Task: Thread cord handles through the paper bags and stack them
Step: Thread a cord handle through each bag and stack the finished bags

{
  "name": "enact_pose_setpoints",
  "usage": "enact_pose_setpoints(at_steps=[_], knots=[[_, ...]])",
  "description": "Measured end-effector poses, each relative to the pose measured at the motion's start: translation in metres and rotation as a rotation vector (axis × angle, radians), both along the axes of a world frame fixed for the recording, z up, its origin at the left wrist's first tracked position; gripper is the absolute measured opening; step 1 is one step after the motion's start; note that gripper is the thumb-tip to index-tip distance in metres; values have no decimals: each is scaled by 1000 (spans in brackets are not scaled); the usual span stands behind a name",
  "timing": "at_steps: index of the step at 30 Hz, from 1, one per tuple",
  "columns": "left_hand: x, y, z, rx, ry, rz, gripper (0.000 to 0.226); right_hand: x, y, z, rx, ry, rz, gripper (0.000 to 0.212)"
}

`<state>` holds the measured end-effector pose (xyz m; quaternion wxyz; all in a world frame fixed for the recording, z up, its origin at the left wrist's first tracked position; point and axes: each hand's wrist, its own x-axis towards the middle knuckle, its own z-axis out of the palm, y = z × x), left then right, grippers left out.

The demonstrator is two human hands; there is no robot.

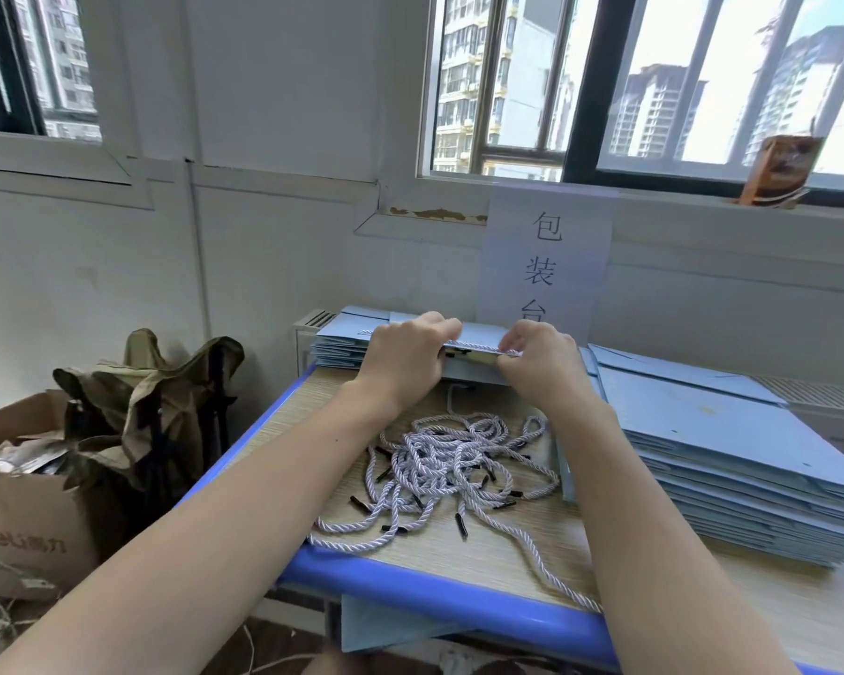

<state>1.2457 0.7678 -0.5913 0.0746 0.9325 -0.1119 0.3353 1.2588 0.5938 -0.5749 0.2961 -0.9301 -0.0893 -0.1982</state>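
A light blue paper bag (478, 333) is held flat at the far edge of the table, its open top edge facing me. My left hand (405, 353) grips the bag's top edge on the left. My right hand (537, 358) pinches a pale twisted cord (478, 349) that lies along that edge. A tangled pile of cord handles (449, 460) with black tips lies on the wooden table (459, 552) between my forearms. A stack of flat blue bags (732, 460) lies on the right. Another blue stack (342, 343) sits at the far left, behind my left hand.
A paper sign with black characters (546, 255) hangs on the wall behind the bag. Left of the table stand a cardboard box (25, 518) and a folded camouflage stool (166, 406). The table has a blue front edge (434, 587). A brown packet (780, 172) stands on the window sill.
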Motion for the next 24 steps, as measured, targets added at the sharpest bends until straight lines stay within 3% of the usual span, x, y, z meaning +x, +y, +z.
enact_pose_setpoints(at_steps=[6,12,18,22,24], knots=[[1,-2,-2,-7,-27,131,24,-2,-3,3,121,-32,30,21],[5,4,-1,21,30,105,27,-4,-1,4,124,-49,28,19],[1,2,-1,107,164,38,75,-6,0,5,121,-50,-31,16],[3,-1,-1,186,100,51,48,-11,0,8,132,-90,-64,17],[5,-1,-1,166,27,36,52,-12,1,9,117,-107,-64,17]])
